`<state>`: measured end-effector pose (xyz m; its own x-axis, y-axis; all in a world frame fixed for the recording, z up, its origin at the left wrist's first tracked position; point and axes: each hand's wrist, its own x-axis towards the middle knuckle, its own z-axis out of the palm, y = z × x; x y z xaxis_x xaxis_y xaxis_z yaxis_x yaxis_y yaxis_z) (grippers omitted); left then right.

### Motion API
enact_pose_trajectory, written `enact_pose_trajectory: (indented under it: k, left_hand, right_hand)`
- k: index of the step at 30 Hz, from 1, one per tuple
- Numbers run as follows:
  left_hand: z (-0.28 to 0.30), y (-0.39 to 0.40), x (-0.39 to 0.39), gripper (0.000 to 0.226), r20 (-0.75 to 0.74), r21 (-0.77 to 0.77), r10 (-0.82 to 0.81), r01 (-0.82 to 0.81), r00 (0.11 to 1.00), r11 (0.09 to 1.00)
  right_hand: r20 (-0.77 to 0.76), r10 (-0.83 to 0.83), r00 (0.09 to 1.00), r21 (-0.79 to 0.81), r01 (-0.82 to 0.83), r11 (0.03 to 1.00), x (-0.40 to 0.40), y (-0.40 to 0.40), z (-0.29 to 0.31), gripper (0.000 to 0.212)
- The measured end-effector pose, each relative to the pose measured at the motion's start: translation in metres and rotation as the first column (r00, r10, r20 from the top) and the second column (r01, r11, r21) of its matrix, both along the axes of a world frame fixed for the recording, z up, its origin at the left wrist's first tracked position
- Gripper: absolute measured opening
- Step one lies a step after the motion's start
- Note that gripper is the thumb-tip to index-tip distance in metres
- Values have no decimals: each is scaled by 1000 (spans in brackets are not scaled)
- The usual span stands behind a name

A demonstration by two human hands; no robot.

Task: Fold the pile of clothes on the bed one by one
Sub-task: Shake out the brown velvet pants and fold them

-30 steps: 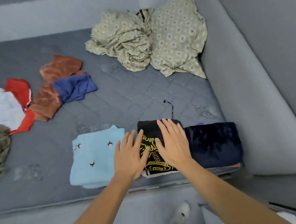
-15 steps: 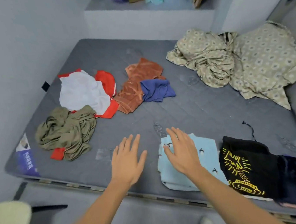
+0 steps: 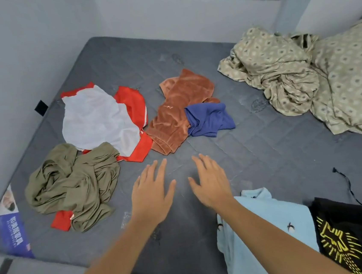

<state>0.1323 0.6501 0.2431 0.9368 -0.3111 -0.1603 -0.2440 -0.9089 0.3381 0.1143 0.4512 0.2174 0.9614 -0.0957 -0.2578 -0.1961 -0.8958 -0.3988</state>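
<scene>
Underneath, grey quilted mattress (image 3: 255, 151) (pale walls (image 3: 0, 66) around), both hands (image 3: 181, 190) spread, empty.

We cannot tell whether our left hand (image 3: 151, 194) and right hand (image 3: 211, 183) touch the grey mattress (image 3: 267, 156) or hover above it. Our right forearm covers part of the folded light blue garment (image 3: 272, 227). The black printed shirt (image 3: 351, 237) is cut off by the right and bottom edges, its yellow design only partly seen. The patterned beige bedding (image 3: 303, 72) runs past the right edge. The white cloth (image 3: 95, 121) hides most of the red garment (image 3: 133, 106), and the olive garment (image 3: 73, 183) buries another red piece (image 3: 61, 220). The label (image 3: 10, 224) print at the mattress corner is too blurred to read.
</scene>
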Motion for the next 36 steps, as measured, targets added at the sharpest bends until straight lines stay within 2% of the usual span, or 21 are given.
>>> enact_pose_trajectory:
  k: [5,12,16,19,21,23,27,30,32,36]
  left_hand:
    - [-69,2,79,71,-26,-13,-29,28,999,1000]
    - [-224,15,196,69,-107,-7,-109,109,988,994]
    - [-293,16,267,75,-28,10,-196,196,980,981]
    - [-321,9,312,83,32,59,-224,222,974,973]
    - [-329,0,333,84,39,80,-242,238,970,968]
    - [-332,-6,344,79,101,106,-280,270,955,957]
    - [-332,1,342,56,241,118,-337,318,910,941]
    - [-316,5,333,39,290,118,-385,367,876,923]
    - [-299,6,322,32,305,126,-420,401,855,908]
    - [-245,12,291,25,227,92,-454,445,862,891]
  right_hand:
    - [-63,18,998,-79,-23,997,66,6,-60,69]
    - [-96,-15,995,-55,9,998,170,30,-192,69]
    - [-32,-103,994,-21,102,995,222,34,-260,83]
    - [-24,-177,984,-10,177,984,247,40,-284,107]
    - [-19,-212,977,-7,212,977,257,50,-295,119]
    - [25,-257,966,-20,258,966,262,58,-303,112]
    - [200,-262,944,0,267,964,254,54,-304,56]
    - [261,-257,930,104,238,966,242,43,-289,30]
    - [285,-245,927,150,209,966,230,38,-272,25]
    - [282,-257,924,248,189,950,203,27,-220,37]
